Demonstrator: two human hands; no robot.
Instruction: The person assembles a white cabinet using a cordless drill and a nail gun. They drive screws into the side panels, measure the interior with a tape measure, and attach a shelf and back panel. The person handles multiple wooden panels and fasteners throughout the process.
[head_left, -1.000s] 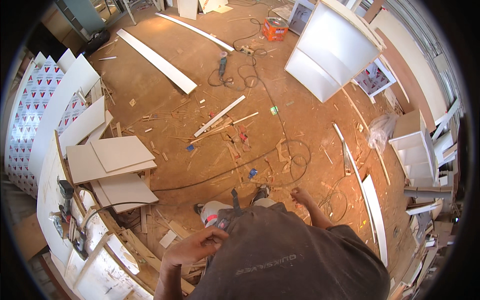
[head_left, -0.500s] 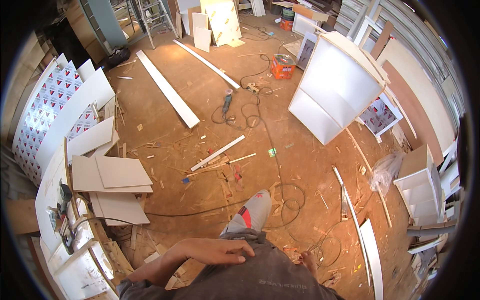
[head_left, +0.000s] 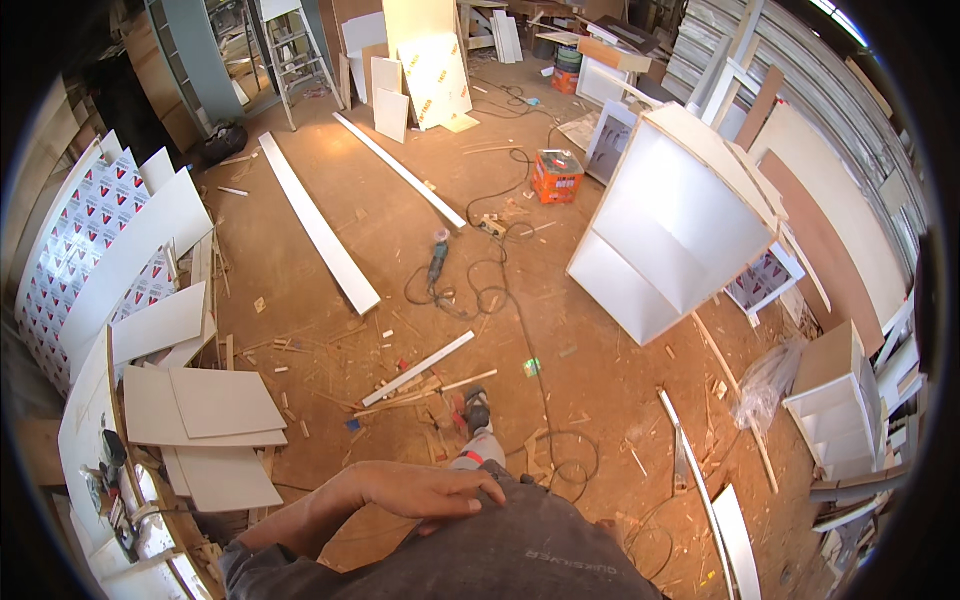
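My left hand (head_left: 435,492) rests at the front of my dark grey shirt (head_left: 500,535), fingers loosely bent and a little apart, holding nothing that I can see. Only a sliver of my right hand (head_left: 608,526) shows past the shirt's right side; its fingers are hidden. One shoe (head_left: 477,408) and a light trouser leg are ahead of me, beside a small heap of wood offcuts. A white strip (head_left: 420,368) lies across that heap. Farther off, an angle grinder (head_left: 438,257) lies on the floor with its cord looped around.
Flat boards (head_left: 225,403) are stacked at left beside a bench with power tools. A large white cabinet carcass (head_left: 675,225) stands at right, near an orange box (head_left: 557,176). Long white strips (head_left: 318,225) and cords lie on the brown floor (head_left: 330,345). A stepladder (head_left: 300,50) stands behind.
The floor and its things sit lower in view, and my shoe now shows ahead. My left hand stays at the shirt; my right hand has slipped mostly out of sight.
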